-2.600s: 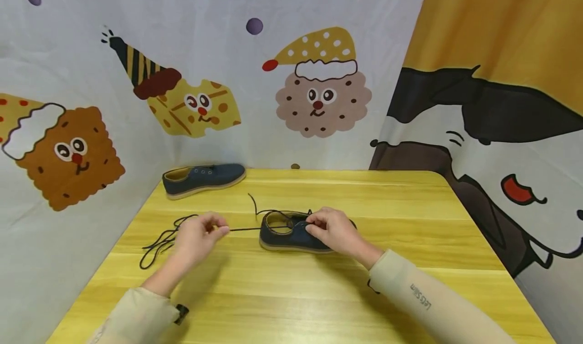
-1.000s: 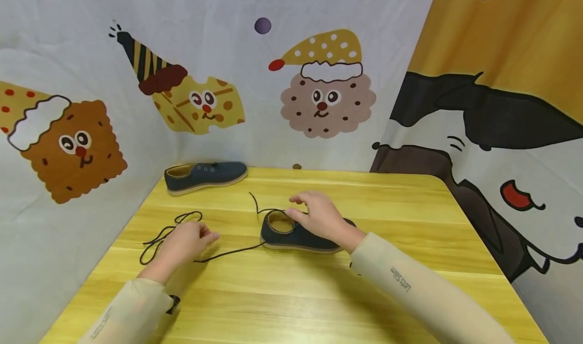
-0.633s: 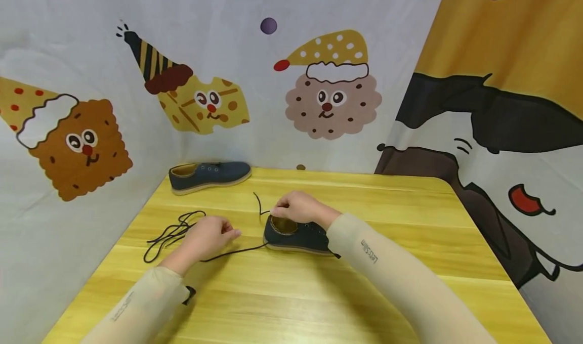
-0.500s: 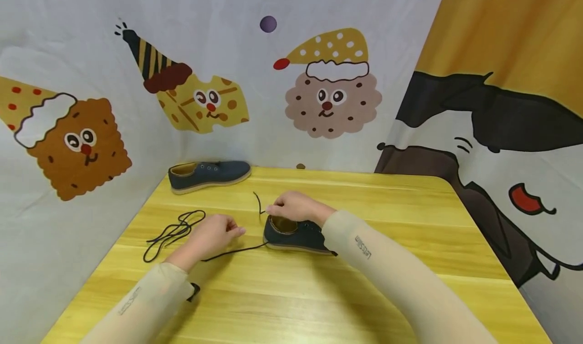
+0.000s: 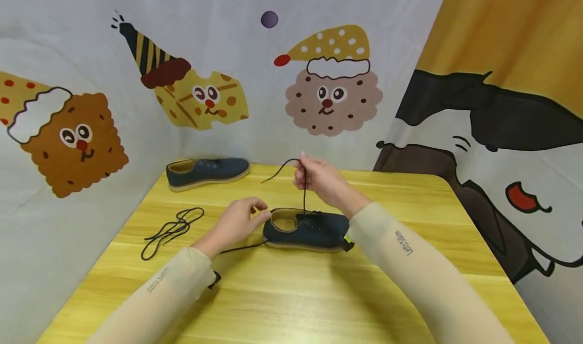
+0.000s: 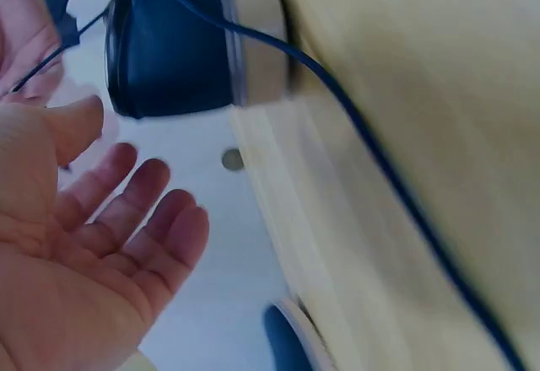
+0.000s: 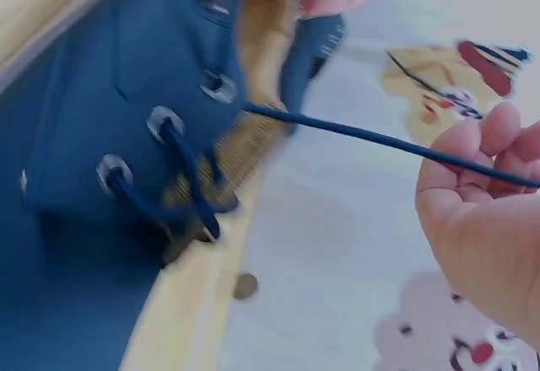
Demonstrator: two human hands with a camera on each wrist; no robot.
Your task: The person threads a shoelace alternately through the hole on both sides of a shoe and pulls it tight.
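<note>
A dark blue lace-up shoe (image 5: 309,232) stands on the table, toe to the right. My right hand (image 5: 325,179) is raised over it, pinching a dark shoelace (image 5: 304,192) that rises nearly straight from the shoe, its free end drooping left. In the right wrist view this lace (image 7: 363,138) runs taut to the fingers, and more lace passes through metal eyelets (image 7: 164,124). My left hand (image 5: 239,221) hovers at the heel, fingers loosely bent, thumb beside the collar. The left wrist view shows that palm (image 6: 84,287) holding nothing. Another lace end (image 5: 243,247) trails left from the heel.
A second blue shoe (image 5: 208,172) sits at the table's back left corner, against the printed cloth (image 5: 264,131). A loose dark shoelace (image 5: 170,230) lies in loops on the left of the yellow wooden table (image 5: 282,293).
Earlier my left hand pulled a lace leftward, then let it drop. My right hand reached for the lace end behind the heel and has lifted it. My left hand has moved right, to the heel.
</note>
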